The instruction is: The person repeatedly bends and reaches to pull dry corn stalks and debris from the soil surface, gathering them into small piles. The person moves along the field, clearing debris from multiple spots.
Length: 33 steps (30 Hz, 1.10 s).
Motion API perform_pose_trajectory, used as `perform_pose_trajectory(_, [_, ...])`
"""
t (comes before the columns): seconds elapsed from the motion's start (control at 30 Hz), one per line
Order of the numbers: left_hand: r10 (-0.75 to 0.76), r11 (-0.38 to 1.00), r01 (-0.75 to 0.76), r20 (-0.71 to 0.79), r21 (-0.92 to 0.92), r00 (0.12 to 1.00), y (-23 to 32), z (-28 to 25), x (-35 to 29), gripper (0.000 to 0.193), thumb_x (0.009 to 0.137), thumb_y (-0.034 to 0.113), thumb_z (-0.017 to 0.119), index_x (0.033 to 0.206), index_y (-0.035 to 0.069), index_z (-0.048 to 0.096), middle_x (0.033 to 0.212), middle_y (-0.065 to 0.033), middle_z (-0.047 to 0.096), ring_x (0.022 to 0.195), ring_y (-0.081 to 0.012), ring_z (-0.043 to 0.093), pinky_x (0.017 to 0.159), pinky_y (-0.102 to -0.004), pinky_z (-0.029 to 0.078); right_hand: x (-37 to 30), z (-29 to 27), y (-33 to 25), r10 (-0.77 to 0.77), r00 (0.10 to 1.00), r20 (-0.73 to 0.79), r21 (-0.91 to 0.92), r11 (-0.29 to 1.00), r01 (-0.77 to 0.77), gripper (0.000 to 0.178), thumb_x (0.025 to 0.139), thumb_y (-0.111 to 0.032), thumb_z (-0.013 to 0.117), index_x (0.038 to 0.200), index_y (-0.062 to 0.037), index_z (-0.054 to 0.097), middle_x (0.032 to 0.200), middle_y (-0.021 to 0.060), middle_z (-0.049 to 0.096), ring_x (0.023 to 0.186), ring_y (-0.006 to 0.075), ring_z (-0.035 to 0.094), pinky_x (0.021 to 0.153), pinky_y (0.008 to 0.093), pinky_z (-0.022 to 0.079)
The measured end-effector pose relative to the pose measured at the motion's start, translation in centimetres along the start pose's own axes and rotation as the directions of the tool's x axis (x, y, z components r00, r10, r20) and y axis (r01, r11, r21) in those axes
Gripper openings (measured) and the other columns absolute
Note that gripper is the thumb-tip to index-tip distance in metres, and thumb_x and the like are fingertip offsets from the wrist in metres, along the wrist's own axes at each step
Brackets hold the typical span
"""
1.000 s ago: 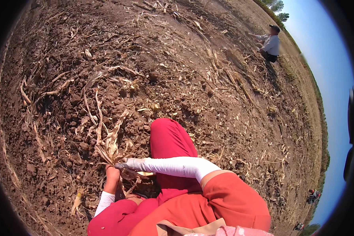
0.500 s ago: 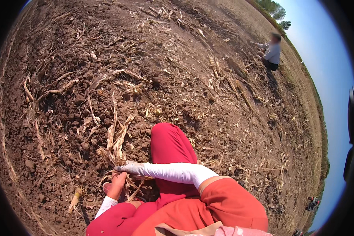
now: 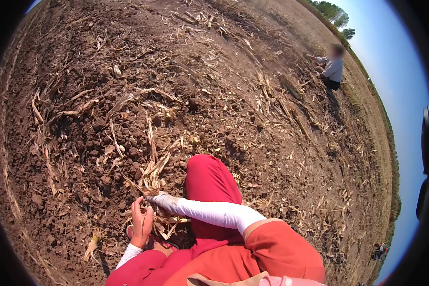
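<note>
A bundle of dry corn leaves (image 3: 153, 175) stands up from my right hand (image 3: 163, 201), which looks greyish and gloved below a white sleeve. That hand is closed around the lower end of the bundle, with its fingertips partly hidden. Just nearer, my left hand (image 3: 142, 223) is bare and holds nothing. Its fingers are apart and curve up beside the bundle's base. More dry leaf strips (image 3: 166, 228) hang below my right wrist, close to my shoe.
Broken brown soil (image 3: 81, 157) with scattered husks surrounds me. A short cut stub (image 3: 93, 244) lies at lower left. My red-trousered knee (image 3: 209, 181) rises right of the bundle. A person (image 3: 332, 69) crouches far right, and another person (image 3: 379, 250) is at the lower right.
My left hand has loosened from the base of the leaves, its fingers now raised and spread. The bundle and my right hand have shifted slightly right in the view.
</note>
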<state>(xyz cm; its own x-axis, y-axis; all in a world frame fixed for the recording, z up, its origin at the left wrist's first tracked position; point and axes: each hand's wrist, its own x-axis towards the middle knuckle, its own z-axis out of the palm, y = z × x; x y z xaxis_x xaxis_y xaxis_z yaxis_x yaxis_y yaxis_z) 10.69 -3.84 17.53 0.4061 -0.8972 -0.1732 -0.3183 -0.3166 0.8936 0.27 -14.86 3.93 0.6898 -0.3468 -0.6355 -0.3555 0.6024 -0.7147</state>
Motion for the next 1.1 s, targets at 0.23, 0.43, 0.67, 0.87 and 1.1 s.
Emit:
perform_pose_trajectory(0.23, [-0.038, 0.993, 0.041, 0.03, -0.108, 0.999, 0.9, 0.6, -0.3, 0.046, 0.092, 0.013, 0.053, 0.133, -0.004, 0.042, 0.124, -0.0161, 0.044, 0.1, -0.021, 0.055, 0.081, -0.0312, 0.051, -1.2, -0.5, -1.3, 0.014, 0.997, 0.074, -0.058, 0.998, -0.009, 0.032, 0.096, -0.03, 0.059, 0.119, -0.0073, 0.062, 0.103, -0.0021, 0.063, 0.09, 0.0092, 0.052, 0.078, 0.0285, 0.046])
perform_pose_trajectory(0.43, [-0.109, 0.985, 0.1, -0.062, -0.139, 0.992, 0.1, 0.9, 0.1, 0.051, 0.092, 0.013, 0.057, 0.138, 0.001, 0.04, 0.133, -0.0148, 0.043, 0.103, -0.0217, 0.057, 0.082, -0.0321, 0.053, -4.1, -0.9, -5.7, 0.008, 1.0, -0.017, 0.237, 0.972, -0.004, 0.029, 0.094, -0.02, 0.058, 0.121, -0.0093, 0.063, 0.092, -0.0041, 0.065, 0.076, 0.0077, 0.053, 0.062, 0.0271, 0.043])
perform_pose_trajectory(0.67, [-0.134, 0.96, 0.079, -0.196, -0.268, 0.971, -0.7, -1.2, -0.5, 0.056, 0.093, 0.014, 0.059, 0.143, 0.003, 0.035, 0.132, -0.0136, 0.042, 0.096, -0.0177, 0.059, 0.078, -0.0292, 0.052, -7.7, -4.3, -13.7, -0.122, 0.867, -0.484, 0.309, 0.902, 0.3, 0.023, 0.092, -0.032, 0.066, 0.085, -0.011, 0.063, 0.068, -0.0028, 0.057, 0.06, 0.0102, 0.047, 0.054, 0.0264, 0.037])
perform_pose_trajectory(0.87, [-0.204, 0.955, 0.159, -0.163, -0.249, 0.965, -3.5, 0.3, -0.9, 0.044, 0.094, 0.016, 0.057, 0.132, 0.0, 0.043, 0.123, -0.0146, 0.046, 0.09, -0.0174, 0.062, 0.075, -0.0312, 0.052, -16.0, -21.8, -15.9, -0.276, 0.542, -0.794, 0.066, 0.847, 0.528, 0.048, 0.09, -0.048, 0.064, 0.107, -0.003, 0.063, 0.092, 0.0101, 0.068, 0.07, 0.0256, 0.065, 0.059, 0.0389, 0.056])
perform_pose_trajectory(1.1, [-0.036, 0.997, 0.04, -0.051, 0.067, 0.998, -5.0, 1.5, -2.2, 0.022, 0.082, 0.008, 0.06, 0.103, 0.001, 0.058, 0.096, -0.0143, 0.057, 0.091, -0.0291, 0.06, 0.081, -0.0378, 0.05, -31.4, -30.7, 5.4, 0.279, 0.224, -0.934, 0.037, 0.699, -0.715, 0.055, 0.091, -0.054, 0.055, 0.113, -0.0043, 0.059, 0.103, 0.014, 0.064, 0.087, 0.0277, 0.061, 0.077, 0.0394, 0.051])
